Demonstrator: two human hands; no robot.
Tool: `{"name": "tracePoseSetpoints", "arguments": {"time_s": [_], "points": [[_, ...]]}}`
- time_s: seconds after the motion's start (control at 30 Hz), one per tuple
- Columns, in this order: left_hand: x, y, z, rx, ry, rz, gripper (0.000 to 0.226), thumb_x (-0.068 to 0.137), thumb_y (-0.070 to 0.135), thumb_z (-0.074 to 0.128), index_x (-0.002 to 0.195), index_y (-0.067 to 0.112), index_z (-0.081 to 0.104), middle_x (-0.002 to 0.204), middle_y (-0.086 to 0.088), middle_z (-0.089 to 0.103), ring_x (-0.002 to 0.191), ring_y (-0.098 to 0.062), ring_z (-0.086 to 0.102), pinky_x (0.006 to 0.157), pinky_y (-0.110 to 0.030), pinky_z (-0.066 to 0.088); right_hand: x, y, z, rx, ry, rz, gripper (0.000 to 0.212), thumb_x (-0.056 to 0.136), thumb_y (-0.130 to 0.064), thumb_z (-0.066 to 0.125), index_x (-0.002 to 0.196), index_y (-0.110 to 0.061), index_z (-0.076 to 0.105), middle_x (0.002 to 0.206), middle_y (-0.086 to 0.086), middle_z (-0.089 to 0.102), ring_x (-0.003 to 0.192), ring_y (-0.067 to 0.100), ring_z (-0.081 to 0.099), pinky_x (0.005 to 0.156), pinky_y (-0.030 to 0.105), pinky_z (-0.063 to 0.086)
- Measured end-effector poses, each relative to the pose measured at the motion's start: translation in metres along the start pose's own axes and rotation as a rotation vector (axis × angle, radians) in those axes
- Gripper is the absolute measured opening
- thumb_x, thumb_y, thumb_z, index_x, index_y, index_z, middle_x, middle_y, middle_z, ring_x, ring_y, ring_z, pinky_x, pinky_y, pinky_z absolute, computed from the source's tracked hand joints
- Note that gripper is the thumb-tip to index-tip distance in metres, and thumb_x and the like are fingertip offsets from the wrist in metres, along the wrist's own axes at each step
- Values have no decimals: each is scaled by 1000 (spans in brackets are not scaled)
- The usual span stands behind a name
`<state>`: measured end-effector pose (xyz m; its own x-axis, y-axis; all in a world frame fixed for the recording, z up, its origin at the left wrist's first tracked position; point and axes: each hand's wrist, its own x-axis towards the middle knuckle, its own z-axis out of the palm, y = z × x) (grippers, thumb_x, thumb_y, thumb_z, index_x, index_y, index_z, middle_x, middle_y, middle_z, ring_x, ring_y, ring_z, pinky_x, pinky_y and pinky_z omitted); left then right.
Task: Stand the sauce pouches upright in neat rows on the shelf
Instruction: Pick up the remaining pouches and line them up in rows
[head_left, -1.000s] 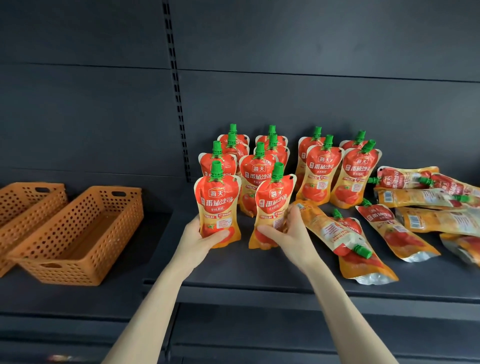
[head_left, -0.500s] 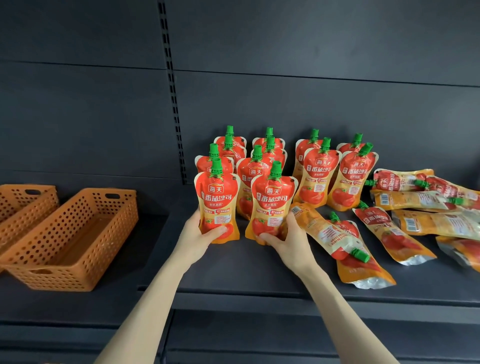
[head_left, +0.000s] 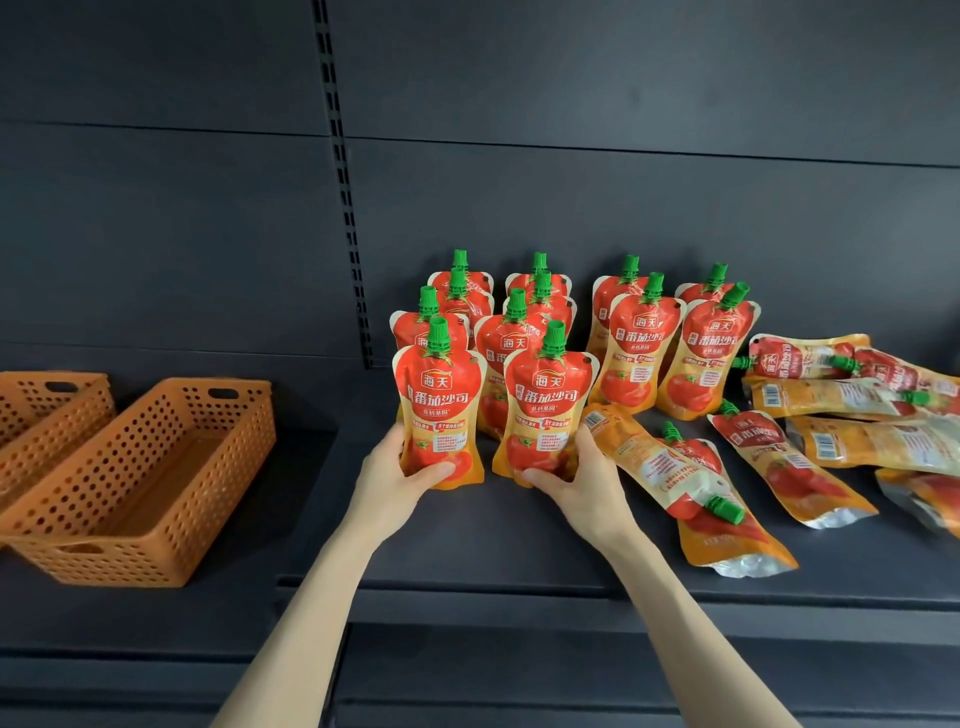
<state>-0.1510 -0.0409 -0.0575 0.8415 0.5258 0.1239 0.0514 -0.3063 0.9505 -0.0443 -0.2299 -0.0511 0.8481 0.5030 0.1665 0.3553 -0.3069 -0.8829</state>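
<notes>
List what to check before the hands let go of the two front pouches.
1. Left hand grips the left front pouch low down: ok.
2. Right hand grips the right front pouch low down: ok.
3. Both pouches upright, green caps on top, labels facing out: ok.
4. Bases sitting flat on the shelf: cannot tell, the hands cover them.
5. Room for the next row on the right: not ok, a lying pouch is close beside the right hand.
</notes>
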Motion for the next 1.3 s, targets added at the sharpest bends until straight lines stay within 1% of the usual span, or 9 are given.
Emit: {"name": "tracePoseSetpoints", "arguments": {"time_s": [0.1, 0.27, 0.47, 0.6, 0.73, 0.83, 1.07, 1.2, 1.3], "points": [[1, 0, 0, 11, -3, -8, 53, 78, 24, 74, 124, 27, 49, 116, 8, 63, 106, -11, 60, 91, -33, 51, 0, 0, 1, -4, 6, 4, 57, 79, -23, 73, 127, -17, 43, 120, -7, 56, 107, 3, 52, 84, 12, 41], [0, 1, 2, 13, -12, -14, 55, 79, 24, 73, 126, 29, 46, 116, 11, 61, 107, -8, 58, 92, -30, 50, -1, -1, 0, -22, -8, 21, 59, 80, -24, 72, 129, -17, 40, 125, -5, 56, 110, 5, 52, 87, 16, 41], [-5, 4, 4, 88, 26, -30, 58, 77, 26, 75, 127, 21, 45, 116, 9, 59, 104, -8, 57, 85, -25, 48, -4, -5, 0, -44, 1, 27, 57, 79, -26, 74, 124, -18, 42, 120, -7, 56, 105, 4, 53, 71, 4, 41], [-11, 3, 3, 142, 83, -14, 56, 77, 26, 75, 124, 18, 46, 112, 10, 57, 97, -6, 55, 73, -14, 43, -9, -5, -1, -67, 36, 24, 60, 79, -28, 74, 127, -16, 41, 126, -3, 56, 108, 6, 53, 84, 12, 41], [-20, 1, 1, 111, 144, 8, 54, 77, 20, 75, 123, 15, 49, 113, 9, 58, 97, -5, 55, 74, -9, 40, -16, -2, -2, -104, 51, 24, 63, 81, -24, 71, 134, -14, 38, 132, 0, 53, 122, 15, 51, 93, 20, 40], [-27, -1, 2, 171, 208, 62, 48, 77, 20, 75, 119, 14, 53, 114, 6, 57, 100, -7, 54, 80, -15, 41, -23, 1, -4, -147, 89, 29, 61, 83, -22, 70, 134, -13, 39, 133, 2, 53, 123, 18, 50, 97, 25, 41], [-52, 3, 8, 267, 420, 218, 28, 81, 16, 70, 106, 10, 59, 103, 2, 59, 96, -11, 56, 80, -25, 45, -45, 6, -17, -297, 262, -40, 31, 86, -22, 65, 115, -11, 59, 107, 5, 65, 101, 19, 60, 84, 38, 52], [-58, 18, 25, 195, 274, 249, 7, 82, 14, 68, 87, 16, 63, 85, 10, 66, 82, -4, 62, 70, -14, 48, -57, 2, -41, -295, 327, -86, 14, 87, -19, 63, 98, -12, 67, 88, 1, 69, 83, 16, 64, 76, 37, 54], [-54, 39, 54, 159, 140, 302, 5, 83, 15, 68, 85, 18, 64, 80, 14, 66, 82, 0, 62, 68, -10, 49, -61, -2, -70, -339, 367, -141, 8, 87, -14, 63, 92, -11, 68, 83, -1, 69, 80, 17, 64, 72, 32, 53]]}}
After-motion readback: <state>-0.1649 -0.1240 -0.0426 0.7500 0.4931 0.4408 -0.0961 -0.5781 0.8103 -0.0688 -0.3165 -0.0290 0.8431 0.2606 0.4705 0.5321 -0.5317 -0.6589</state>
